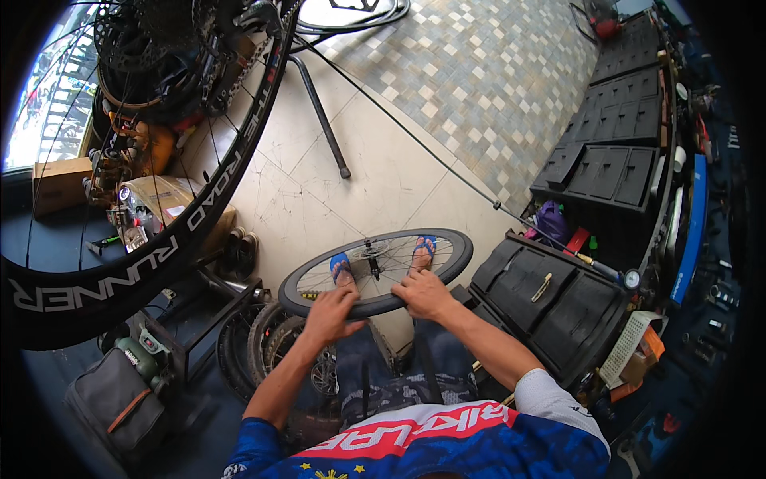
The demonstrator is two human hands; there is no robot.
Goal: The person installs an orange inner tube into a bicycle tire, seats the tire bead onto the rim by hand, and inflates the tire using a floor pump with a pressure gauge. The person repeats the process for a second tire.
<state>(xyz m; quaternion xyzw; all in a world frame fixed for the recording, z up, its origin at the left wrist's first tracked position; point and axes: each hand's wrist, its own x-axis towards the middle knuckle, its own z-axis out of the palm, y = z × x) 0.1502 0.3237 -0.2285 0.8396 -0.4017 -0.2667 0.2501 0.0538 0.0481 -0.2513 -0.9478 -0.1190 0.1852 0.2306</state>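
Leftward of fingers on wheel, white lettering

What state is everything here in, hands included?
Smaller wheel: tilted, tyre fitted
Left hand: fingers over its near edge, thumb spread
Right hand: fingers curled over its near edge
Blue sandals: worn
Dark shoes: unworn
Larger wheel: tyre fitted, inflation unclear
Black chest: looks shut
Round gauge: face showing, reading too small

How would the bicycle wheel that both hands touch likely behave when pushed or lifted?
Stood on edge, the wheel would probably roll, since its outline is round, and could tip, being narrow. Its open, spoked middle suggests it is light for its size.
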